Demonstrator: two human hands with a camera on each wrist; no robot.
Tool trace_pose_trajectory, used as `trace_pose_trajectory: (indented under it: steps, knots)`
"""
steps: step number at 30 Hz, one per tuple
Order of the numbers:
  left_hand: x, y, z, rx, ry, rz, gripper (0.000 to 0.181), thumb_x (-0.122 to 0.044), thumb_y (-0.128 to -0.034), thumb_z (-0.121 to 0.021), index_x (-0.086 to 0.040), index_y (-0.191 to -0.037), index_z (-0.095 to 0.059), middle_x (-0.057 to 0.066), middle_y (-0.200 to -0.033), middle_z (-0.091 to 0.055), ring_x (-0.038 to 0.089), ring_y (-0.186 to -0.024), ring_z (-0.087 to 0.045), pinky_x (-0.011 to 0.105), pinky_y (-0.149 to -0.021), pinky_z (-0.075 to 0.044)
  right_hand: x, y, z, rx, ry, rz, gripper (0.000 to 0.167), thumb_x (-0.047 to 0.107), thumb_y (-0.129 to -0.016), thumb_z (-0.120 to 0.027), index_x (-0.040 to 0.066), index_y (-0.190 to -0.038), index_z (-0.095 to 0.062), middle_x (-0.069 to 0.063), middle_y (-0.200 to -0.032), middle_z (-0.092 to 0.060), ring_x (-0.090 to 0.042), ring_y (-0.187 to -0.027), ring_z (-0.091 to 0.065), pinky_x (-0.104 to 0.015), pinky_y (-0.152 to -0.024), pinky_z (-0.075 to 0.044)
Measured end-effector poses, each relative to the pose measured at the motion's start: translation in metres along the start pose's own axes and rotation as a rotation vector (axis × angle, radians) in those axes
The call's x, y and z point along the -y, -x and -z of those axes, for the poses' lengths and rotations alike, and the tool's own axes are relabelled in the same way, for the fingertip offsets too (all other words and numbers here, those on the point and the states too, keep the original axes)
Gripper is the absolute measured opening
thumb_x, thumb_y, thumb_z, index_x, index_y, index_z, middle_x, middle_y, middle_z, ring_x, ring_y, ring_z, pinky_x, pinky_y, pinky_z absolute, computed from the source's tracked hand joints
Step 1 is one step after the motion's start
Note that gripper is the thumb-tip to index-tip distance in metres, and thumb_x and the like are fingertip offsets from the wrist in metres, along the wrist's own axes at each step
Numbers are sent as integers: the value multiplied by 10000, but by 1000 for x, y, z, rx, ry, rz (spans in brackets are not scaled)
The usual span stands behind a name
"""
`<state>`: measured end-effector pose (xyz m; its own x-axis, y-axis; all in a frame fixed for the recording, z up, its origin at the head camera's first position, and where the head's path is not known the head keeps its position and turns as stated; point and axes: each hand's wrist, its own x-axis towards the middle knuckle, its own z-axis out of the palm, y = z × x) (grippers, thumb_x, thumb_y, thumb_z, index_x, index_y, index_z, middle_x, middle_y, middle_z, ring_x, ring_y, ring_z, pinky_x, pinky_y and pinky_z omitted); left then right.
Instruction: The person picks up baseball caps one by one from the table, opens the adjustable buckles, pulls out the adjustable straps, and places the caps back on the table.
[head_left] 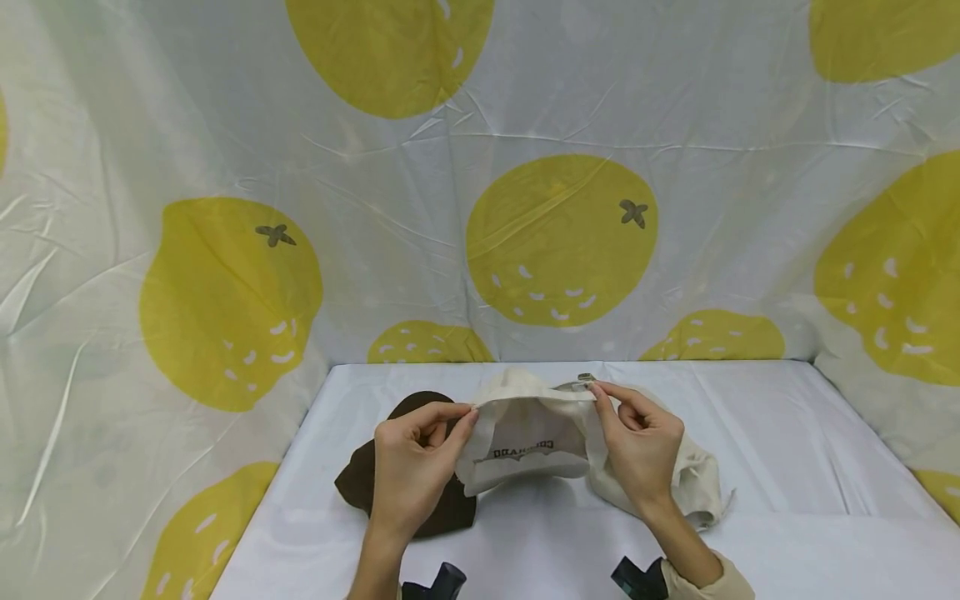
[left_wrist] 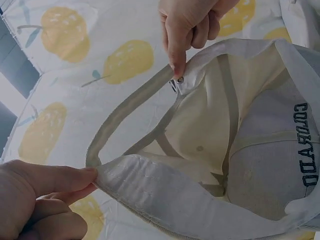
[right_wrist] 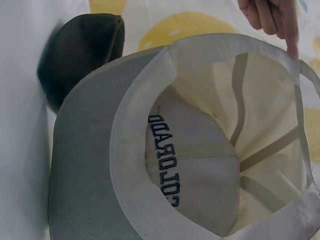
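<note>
A cream baseball cap (head_left: 532, 478) is held up above the white table, its open underside turned toward me. Inside the crown, dark COLORADO lettering (head_left: 523, 450) shows through, reversed in the head view. My left hand (head_left: 417, 462) pinches the left end of the cap's band between thumb and index finger. On the other side, my right hand (head_left: 647, 450) pinches the band beside a small metal buckle (head_left: 587, 377) on the back strap (left_wrist: 117, 117). In the right wrist view, the grey-looking brim (right_wrist: 92, 160) extends to the left.
A dark brown cap (head_left: 448, 512) lies on the white-covered table (head_left: 787, 450) behind my left hand. Crumpled cream fabric (head_left: 697, 483) rests behind my right hand, its kind unclear. A lemon-print curtain (head_left: 397, 208) hangs around the back and sides of the table.
</note>
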<state>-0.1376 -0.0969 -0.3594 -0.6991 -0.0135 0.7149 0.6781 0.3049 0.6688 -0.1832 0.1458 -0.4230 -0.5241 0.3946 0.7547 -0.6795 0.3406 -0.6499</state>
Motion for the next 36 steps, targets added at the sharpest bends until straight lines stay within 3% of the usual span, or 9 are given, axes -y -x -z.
trace_pose_trajectory:
  steps: [12, 22, 36]
  knots:
    - [1, -2, 1, -71, 30, 59, 53, 1, -865, -814, -48, -883, -809, -8, -488, -273, -53, -524, -205, 226, -409, -171, 4, -2, 0, 67, -163, 126, 243, -256, -694, -777, -103, -882, -787, 39, -509, -282, -51, -486, -207, -184, -442, -164]
    - [3, -3, 1, -100, 39, 56, 41, -3, -867, -813, -41, -884, -812, -8, -479, -292, -54, -516, -212, 219, -404, -161, 6, -2, 0, 79, -170, 180, 250, -267, -677, -776, -106, -869, -784, 37, -508, -376, -45, -484, -216, -171, -442, -177]
    - [8, -4, 0, -114, 48, 25, 49, 7, -865, -811, -32, -893, -812, 9, -468, -299, -16, -490, -206, 220, -397, -162, 7, -3, 1, 110, -176, 212, 255, -271, -668, -773, -112, -868, -778, 35, -513, -396, -49, -482, -206, -168, -444, -176]
